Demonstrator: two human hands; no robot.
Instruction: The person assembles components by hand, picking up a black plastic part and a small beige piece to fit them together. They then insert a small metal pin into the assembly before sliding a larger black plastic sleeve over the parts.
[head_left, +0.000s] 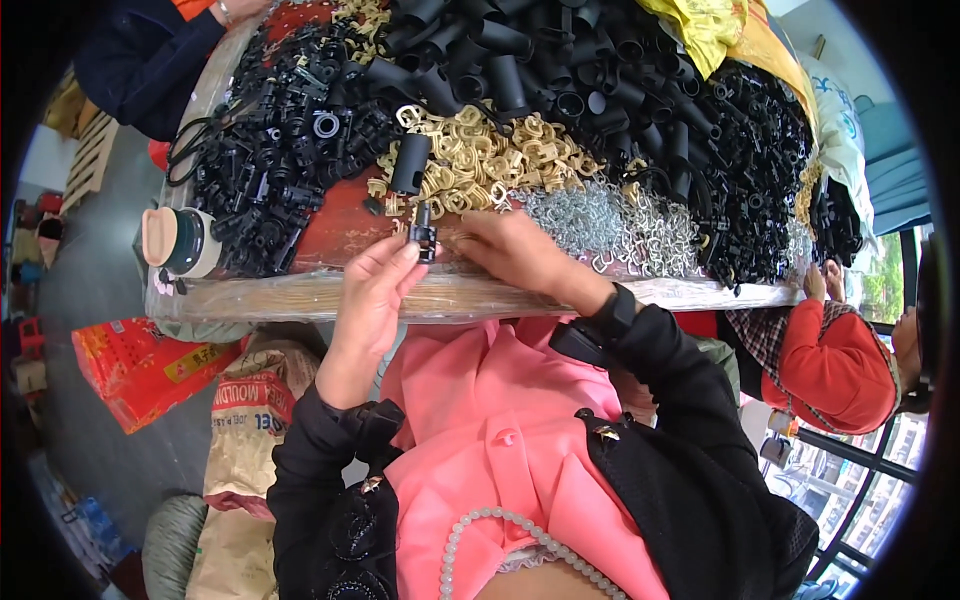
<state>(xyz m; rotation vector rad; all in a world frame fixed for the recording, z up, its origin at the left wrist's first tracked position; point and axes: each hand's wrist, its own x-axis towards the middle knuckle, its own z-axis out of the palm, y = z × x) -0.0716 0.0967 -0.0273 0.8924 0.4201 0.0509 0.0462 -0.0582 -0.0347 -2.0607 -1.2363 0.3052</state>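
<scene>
Close to the table's near edge, my left hand [375, 285] pinches a small black plastic part [424, 238] between thumb and fingers, its narrow end pointing away from me. My right hand [525, 260] is just to the right, fingers curled together, at the near side of a heap of beige plastic rings [480, 150]. Whatever those fingertips may hold is hidden. Directly beyond the held part is a black cylinder [410, 165]. A heap of silvery metal U-shaped pieces [580, 220] lies past my right hand.
Piles of small black parts [270, 190] and black tubes [500, 85] cover much of the red tabletop [345, 215]. A round container [190, 243] stands at the left corner. A person in red [835, 360] works at the right; a dark sleeve [150, 70] shows far left.
</scene>
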